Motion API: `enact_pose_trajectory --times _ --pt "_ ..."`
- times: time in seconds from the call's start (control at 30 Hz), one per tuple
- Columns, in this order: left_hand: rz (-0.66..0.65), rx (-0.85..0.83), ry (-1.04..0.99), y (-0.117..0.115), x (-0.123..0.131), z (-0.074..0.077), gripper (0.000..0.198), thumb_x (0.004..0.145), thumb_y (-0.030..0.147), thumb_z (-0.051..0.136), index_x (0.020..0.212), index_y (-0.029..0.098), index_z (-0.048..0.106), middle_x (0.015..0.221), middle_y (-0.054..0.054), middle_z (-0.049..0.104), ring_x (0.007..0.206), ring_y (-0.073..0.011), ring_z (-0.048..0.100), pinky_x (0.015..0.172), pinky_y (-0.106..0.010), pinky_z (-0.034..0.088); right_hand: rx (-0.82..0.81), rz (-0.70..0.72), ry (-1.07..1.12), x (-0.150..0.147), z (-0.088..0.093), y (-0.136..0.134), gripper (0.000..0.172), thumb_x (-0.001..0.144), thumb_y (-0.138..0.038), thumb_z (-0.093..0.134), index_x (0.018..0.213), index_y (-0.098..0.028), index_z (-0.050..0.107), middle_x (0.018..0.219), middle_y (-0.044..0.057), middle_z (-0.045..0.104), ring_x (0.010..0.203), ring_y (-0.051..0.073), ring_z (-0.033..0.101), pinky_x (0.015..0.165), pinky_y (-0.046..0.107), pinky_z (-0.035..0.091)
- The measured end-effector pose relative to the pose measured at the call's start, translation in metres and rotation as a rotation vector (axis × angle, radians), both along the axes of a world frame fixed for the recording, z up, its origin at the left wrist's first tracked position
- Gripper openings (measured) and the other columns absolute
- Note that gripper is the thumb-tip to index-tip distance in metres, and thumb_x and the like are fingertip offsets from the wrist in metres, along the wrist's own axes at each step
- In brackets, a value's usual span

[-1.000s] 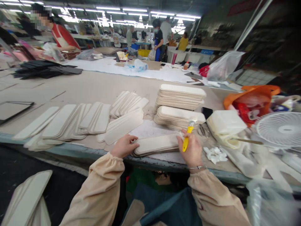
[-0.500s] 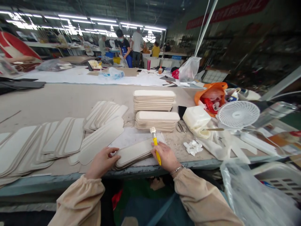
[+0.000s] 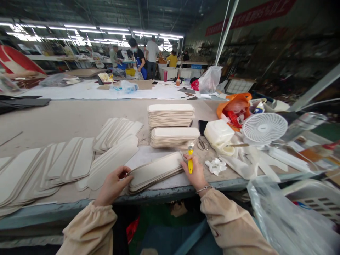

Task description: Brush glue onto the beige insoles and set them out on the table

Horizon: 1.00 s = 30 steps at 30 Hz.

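A short stack of long, rounded off-white panels lies slanted near the table's front edge. My left hand pinches the near left end of this stack between thumb and fingers. At its far right end is my right hand, whose fingertips touch the panels' edge. A yellow-handled brush is held in that same hand, bristles up and whitish. Behind the slanted stack stand two neat piles of similar panels, a nearer pile and a farther pile. Fanned-out panels cover the table on the left.
Right of the piles sit scissors, a white plastic container with a stick across it, crumpled white scraps and a small white fan. An orange bag lies behind. Clear plastic hangs at the front right. People work in the background.
My right hand, with the brush, has slid right along the slanted stack to its far end. My left hand stays at the left end. The camera view has shifted slightly.
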<state>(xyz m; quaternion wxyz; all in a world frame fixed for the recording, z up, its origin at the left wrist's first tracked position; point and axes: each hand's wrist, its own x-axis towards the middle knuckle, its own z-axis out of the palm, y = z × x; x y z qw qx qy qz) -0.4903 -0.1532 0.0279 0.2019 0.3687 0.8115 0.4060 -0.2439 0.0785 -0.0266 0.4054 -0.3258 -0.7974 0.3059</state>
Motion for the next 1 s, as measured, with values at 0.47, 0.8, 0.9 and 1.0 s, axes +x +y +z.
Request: enact_pose_trajectory --times 0.47,0.8,0.9,1.0 --pt "0.046 0.299 -0.857 0.009 0.042 0.021 0.035 0.065 0.034 0.079 0.086 0.018 0.056 0.068 0.003 0.058 0.057 -0.0110 0.052 0.053 -0.022 0.042 -0.452 0.056 0.587 0.002 0.033 0.011 0.046 0.071 -0.038 0.079 0.091 -0.027 0.040 0.077 -0.005 0.059 0.070 0.016 0.062 0.068 0.029 0.053" --pt "-0.253 0.062 -1.547 0.022 0.131 -0.009 0.043 0.080 0.040 0.067 0.114 0.013 0.066 0.103 -0.016 0.072 0.093 -0.0310 0.071 0.070 -0.038 0.060 -0.604 0.088 0.649 0.019 0.064 0.031 0.051 0.064 -0.034 0.085 0.088 -0.027 0.041 0.073 -0.007 0.058 0.067 0.014 0.059 0.065 0.028 0.050" --pt "-0.286 -0.014 -1.496 0.024 0.144 -0.014 0.045 0.084 0.045 0.065 0.114 0.012 0.066 0.104 -0.018 0.072 0.089 -0.0305 0.073 0.063 -0.033 0.061 -0.576 0.101 0.618 0.018 0.062 0.029 0.050 0.066 -0.036 0.084 0.087 -0.026 0.040 0.074 -0.007 0.059 0.068 0.014 0.058 0.065 0.027 0.048" --pt "-0.304 -0.033 -1.422 0.026 0.149 -0.017 0.044 0.083 0.043 0.068 0.113 0.011 0.067 0.108 -0.020 0.071 0.083 -0.0281 0.074 0.058 -0.028 0.061 -0.558 0.115 0.581 0.018 0.059 0.028 0.049 0.068 -0.040 0.083 0.087 -0.026 0.040 0.074 -0.006 0.060 0.065 0.013 0.057 0.062 0.026 0.046"
